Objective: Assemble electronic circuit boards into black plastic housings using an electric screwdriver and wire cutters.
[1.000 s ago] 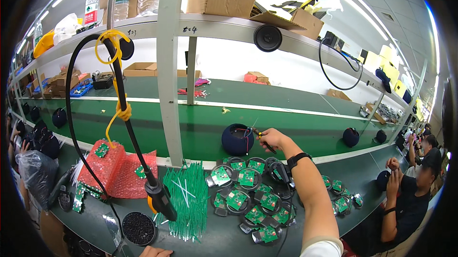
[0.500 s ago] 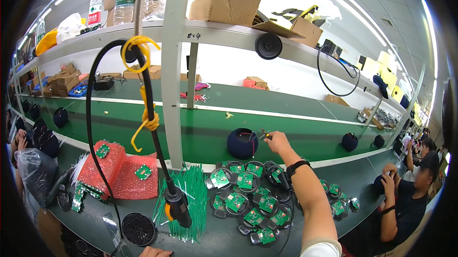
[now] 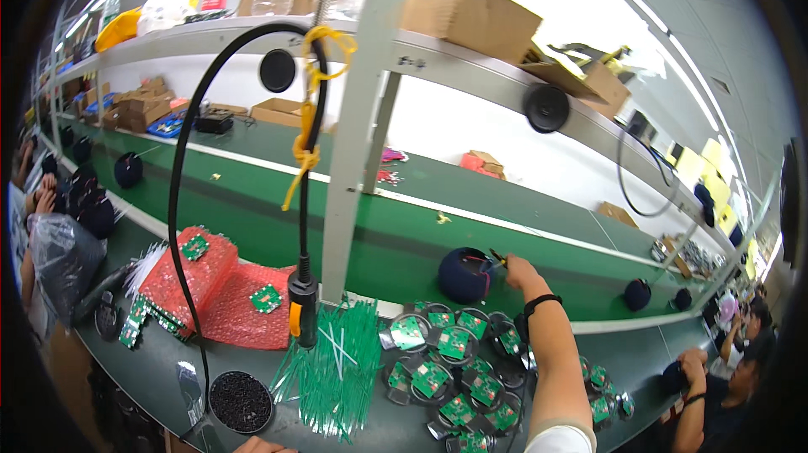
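My right arm reaches far over the bench to the green belt, and my right hand (image 3: 520,273) is closed on small pliers (image 3: 497,258) with dark jaws and a bit of yellow. The jaws are at the open side of a round navy speaker shell (image 3: 462,276), where thin wires show; whether they grip a wire I cannot make out. At the bottom edge only part of my left hand (image 3: 263,446) shows, near a round dish of black screws (image 3: 241,402); its fingers are mostly cut off.
A black electric screwdriver (image 3: 303,310) hangs before me on its cord. Green cable ties (image 3: 332,369), speaker drivers with green circuit boards (image 3: 454,342) and red bubble wrap (image 3: 261,306) cover the bench. A shelf post (image 3: 358,158) rises in front. Co-workers sit on both sides.
My view has tilted and turned left, so the scene sits further right. My right hand stays beside the speaker shell with the pliers. The hanging screwdriver now hangs more upright.
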`<action>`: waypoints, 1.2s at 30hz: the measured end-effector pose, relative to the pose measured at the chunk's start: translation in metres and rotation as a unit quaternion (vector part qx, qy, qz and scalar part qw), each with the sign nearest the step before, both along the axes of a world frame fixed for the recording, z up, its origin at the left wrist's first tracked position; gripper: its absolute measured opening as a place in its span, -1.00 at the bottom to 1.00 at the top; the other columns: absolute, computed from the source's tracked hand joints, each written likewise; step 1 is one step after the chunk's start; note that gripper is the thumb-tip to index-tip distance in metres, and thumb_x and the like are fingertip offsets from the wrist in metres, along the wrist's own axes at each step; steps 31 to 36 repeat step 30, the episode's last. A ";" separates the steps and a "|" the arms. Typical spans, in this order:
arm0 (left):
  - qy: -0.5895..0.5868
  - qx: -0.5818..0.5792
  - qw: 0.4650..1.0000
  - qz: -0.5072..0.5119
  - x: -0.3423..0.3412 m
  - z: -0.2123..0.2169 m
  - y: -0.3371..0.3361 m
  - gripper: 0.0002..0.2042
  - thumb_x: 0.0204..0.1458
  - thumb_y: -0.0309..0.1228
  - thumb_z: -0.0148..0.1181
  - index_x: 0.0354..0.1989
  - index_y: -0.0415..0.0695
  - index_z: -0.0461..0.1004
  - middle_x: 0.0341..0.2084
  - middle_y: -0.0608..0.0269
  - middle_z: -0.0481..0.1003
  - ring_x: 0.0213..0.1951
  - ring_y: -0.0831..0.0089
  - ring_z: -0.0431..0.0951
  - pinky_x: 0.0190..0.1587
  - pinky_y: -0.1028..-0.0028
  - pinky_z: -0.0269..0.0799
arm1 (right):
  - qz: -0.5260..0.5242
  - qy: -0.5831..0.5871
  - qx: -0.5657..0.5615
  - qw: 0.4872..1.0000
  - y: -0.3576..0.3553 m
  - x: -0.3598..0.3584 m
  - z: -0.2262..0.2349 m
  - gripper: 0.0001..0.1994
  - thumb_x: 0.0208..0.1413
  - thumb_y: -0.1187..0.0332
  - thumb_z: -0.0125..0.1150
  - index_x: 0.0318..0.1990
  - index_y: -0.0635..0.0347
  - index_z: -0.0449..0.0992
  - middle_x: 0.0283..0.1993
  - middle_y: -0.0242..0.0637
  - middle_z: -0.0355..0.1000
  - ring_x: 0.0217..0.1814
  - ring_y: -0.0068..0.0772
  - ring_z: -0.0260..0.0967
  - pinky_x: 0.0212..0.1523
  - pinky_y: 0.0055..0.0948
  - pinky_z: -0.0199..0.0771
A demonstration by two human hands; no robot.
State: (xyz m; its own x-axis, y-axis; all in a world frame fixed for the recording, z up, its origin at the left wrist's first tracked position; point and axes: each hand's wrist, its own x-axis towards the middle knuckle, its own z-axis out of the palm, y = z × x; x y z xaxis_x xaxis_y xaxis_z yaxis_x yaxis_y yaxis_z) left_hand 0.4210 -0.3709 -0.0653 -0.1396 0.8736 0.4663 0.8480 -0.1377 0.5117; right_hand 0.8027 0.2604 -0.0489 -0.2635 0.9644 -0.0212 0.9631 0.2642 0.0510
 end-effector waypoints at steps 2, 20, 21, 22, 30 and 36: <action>0.004 0.007 1.000 -0.024 -0.003 0.004 0.007 -0.82 -0.05 -0.67 0.28 -0.24 -0.24 0.58 -0.36 0.02 0.51 -0.30 0.01 0.51 -0.25 0.14 0.47 | 0.014 -0.012 0.010 1.000 0.031 0.028 -0.022 -0.58 0.09 0.50 0.21 0.15 0.30 0.44 0.12 0.26 0.54 0.22 0.25 0.50 0.21 0.07 0.52; 0.039 0.021 0.999 -0.013 -0.016 -0.022 0.004 -0.75 -0.14 -0.52 0.41 -0.21 -0.07 0.70 -0.40 0.37 0.57 -0.42 0.34 0.54 -0.38 0.38 0.53 | -0.009 0.045 0.202 0.978 0.042 0.068 0.013 -0.72 0.13 0.56 0.17 0.01 0.24 0.46 -0.16 0.10 0.58 -0.12 0.14 0.60 -0.09 -0.03 0.61; 0.031 0.026 0.999 -0.017 -0.017 -0.024 0.002 -0.75 -0.13 -0.52 0.41 -0.21 -0.07 0.70 -0.39 0.37 0.58 -0.41 0.34 0.54 -0.37 0.38 0.53 | 0.007 0.105 0.238 0.965 0.027 0.049 0.033 -0.76 0.12 0.57 0.17 -0.04 0.27 0.43 -0.23 0.06 0.57 -0.22 0.05 0.62 -0.21 -0.10 0.62; 0.022 0.031 0.999 -0.017 -0.017 -0.027 -0.002 -0.76 -0.12 -0.52 0.41 -0.21 -0.07 0.71 -0.38 0.37 0.58 -0.40 0.34 0.54 -0.36 0.38 0.54 | 0.008 0.240 0.180 0.954 -0.006 0.009 0.056 -0.76 0.11 0.56 0.19 -0.06 0.27 0.42 -0.31 -0.05 0.53 -0.32 -0.10 0.60 -0.32 -0.19 0.57; 0.068 0.024 0.997 -0.011 -0.018 -0.031 -0.015 -0.78 -0.08 -0.45 0.37 -0.20 -0.08 0.61 -0.33 0.36 0.50 -0.25 0.36 0.53 -0.27 0.43 0.54 | 0.211 0.296 -0.174 0.915 -0.277 -0.212 0.092 -0.66 0.08 0.46 0.29 0.02 0.19 0.40 -0.30 -0.26 0.52 -0.33 -0.29 0.58 -0.31 -0.29 0.59; 0.068 0.024 0.997 -0.011 -0.018 -0.031 -0.015 -0.78 -0.08 -0.45 0.37 -0.20 -0.08 0.61 -0.33 0.36 0.50 -0.25 0.36 0.53 -0.27 0.43 0.54 | 0.211 0.296 -0.174 0.915 -0.277 -0.212 0.092 -0.66 0.08 0.46 0.29 0.02 0.19 0.40 -0.30 -0.26 0.52 -0.33 -0.29 0.58 -0.31 -0.29 0.59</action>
